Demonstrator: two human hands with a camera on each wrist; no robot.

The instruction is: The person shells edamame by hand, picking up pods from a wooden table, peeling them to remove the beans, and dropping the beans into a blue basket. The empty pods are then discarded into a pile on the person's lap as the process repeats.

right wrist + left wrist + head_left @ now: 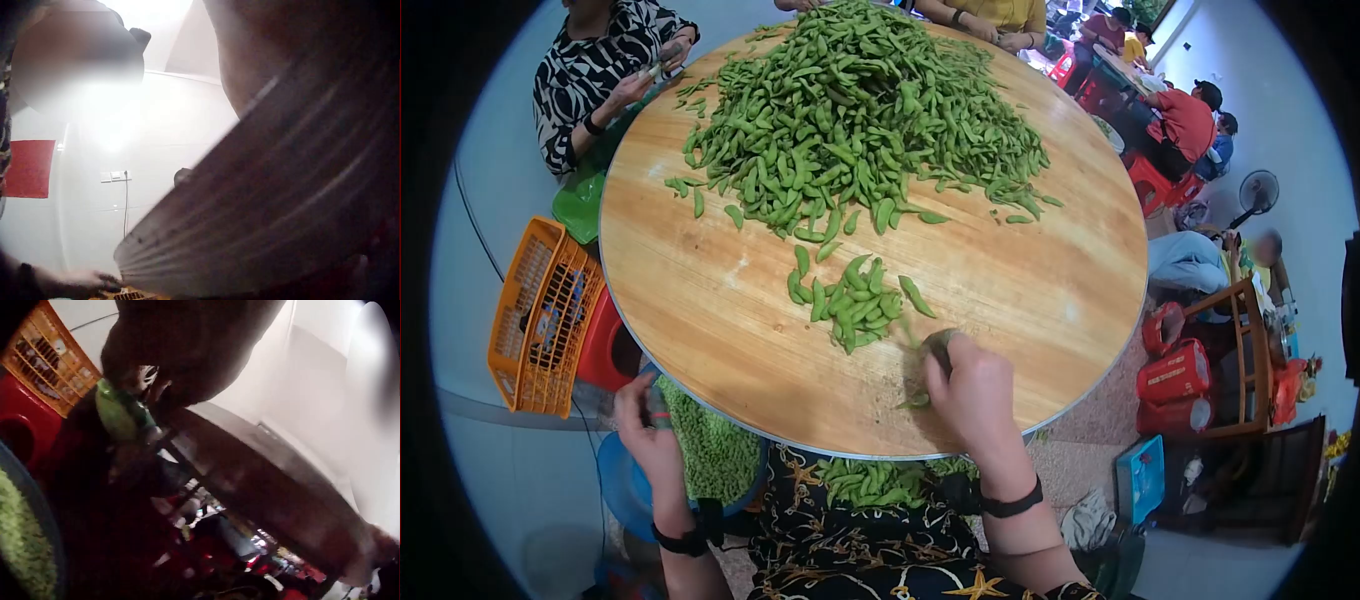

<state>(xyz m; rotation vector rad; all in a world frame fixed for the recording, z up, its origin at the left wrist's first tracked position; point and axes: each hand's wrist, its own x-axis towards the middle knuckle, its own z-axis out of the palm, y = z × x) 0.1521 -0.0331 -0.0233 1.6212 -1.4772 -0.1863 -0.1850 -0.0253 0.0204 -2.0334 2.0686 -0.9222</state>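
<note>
My right hand (975,385) is low over the near part of the round wooden table (1040,300), fingers bent down toward the surface. Something dark shows at its fingertips, and blurred green lies beside them; I cannot tell what the fingers hold. Just left of it lies a small group of green soybean pods (862,305). Beyond, a large heap of pods (840,120) covers the far half. My left hand (650,435) is off the table's left edge, fingers loosely bent, beside a blue tub (625,490) of shelled green beans (710,440). In the left wrist view this hand (187,350) is dark.
More pods (875,482) lie at my lap under the table edge. An orange crate (540,315) and a red stool (608,345) stand at the left. A person in a patterned top (605,75) sits across at the far left. Red containers (1175,385) stand at the right.
</note>
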